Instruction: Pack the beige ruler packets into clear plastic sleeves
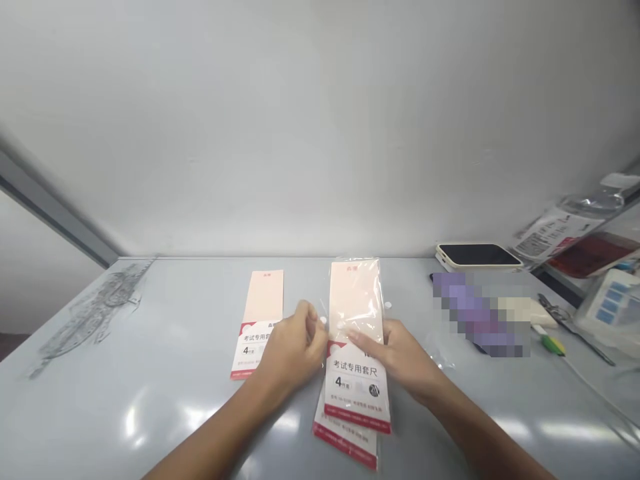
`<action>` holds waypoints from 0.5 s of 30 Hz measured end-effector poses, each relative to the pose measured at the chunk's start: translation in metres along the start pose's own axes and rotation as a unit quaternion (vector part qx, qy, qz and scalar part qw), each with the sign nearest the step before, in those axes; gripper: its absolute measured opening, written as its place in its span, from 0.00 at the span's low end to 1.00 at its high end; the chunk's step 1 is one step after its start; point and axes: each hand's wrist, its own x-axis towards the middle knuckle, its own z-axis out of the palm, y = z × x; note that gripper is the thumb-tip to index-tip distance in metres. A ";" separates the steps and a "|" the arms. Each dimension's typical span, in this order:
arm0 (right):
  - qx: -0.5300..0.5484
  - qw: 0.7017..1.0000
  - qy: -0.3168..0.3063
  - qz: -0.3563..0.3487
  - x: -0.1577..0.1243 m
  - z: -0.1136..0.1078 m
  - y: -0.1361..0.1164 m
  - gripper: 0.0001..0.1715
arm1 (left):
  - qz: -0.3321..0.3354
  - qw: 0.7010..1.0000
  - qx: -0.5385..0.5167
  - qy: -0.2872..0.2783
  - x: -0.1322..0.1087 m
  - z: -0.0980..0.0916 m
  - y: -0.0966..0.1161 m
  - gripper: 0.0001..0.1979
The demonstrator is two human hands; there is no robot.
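Observation:
My right hand [405,353] grips a ruler set package [354,393], with its thumb across the front. The package has a pink upper part, a white label with Chinese print and a "4", a red lower edge and a shiny clear sleeve. Beneath it, a second package [345,443] shows only its lower end, turned at a slant. My left hand [297,343] is closed in a pinch by the package's left edge, beside a small white round piece [323,321]; what its fingers hold is hidden. Partly behind that hand, another ruler set package [264,293] lies flat.
On the right are a phone [480,255], a blurred-out purple item [475,313], scissors [550,308] and a green-tipped cable [553,343]. A clear bottle [575,217] leans at the far right. A white dot [388,305] lies on the grey table [165,353].

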 end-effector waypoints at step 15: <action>0.052 0.997 -0.036 -0.052 0.006 -0.008 -0.001 0.21 | 0.033 0.967 -0.254 -0.005 0.013 -0.006 0.002 0.15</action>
